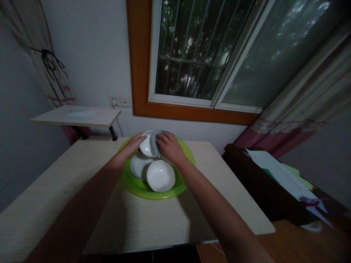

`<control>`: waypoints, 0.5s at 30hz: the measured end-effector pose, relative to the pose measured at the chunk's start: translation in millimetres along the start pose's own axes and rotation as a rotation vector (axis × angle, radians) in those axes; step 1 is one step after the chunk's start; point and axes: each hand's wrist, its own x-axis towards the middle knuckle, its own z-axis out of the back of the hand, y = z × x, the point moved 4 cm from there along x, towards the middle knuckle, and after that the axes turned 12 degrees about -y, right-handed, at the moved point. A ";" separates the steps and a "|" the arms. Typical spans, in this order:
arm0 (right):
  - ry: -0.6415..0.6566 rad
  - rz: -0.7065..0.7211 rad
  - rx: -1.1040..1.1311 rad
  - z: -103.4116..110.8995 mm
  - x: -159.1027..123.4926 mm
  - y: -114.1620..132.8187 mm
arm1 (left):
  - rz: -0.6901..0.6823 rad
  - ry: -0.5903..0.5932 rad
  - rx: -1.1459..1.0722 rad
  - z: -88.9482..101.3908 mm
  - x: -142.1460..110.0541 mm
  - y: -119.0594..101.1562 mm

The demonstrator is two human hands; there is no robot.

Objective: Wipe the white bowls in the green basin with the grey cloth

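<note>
A round green basin (pixel 156 196) stands on the table with white dishes in it. At its back, my left hand (pixel 134 143) grips the left rim of a tilted white bowl (pixel 148 144), thumb on the inside. My right hand (pixel 170 146) is closed on a grey cloth (pixel 155 140), which lies against the bowl's right side. Nearer to me, a second white bowl (pixel 161 176) sits upright. A white plate (pixel 140 166) rests to its left, partly covered by both bowls. The fingertips under the held bowl are hidden.
The pale wooden table (pixel 219 197) extends around the basin. A small raised shelf (pixel 76 116) with a paper on it stands at the back left. Beyond are a wall and a window (pixel 197 54). A dark brown piece of furniture (pixel 257 182) with papers is at the right.
</note>
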 end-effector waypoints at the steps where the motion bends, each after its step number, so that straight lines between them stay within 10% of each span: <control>1: -0.003 0.001 -0.010 -0.7 -0.4 -0.4 | -0.002 0.010 0.012 -0.1 -0.8 -0.7; 15: 0.177 0.167 -0.015 4.5 0.3 19.7 | -0.009 -0.071 -0.009 4.9 -0.7 -2.6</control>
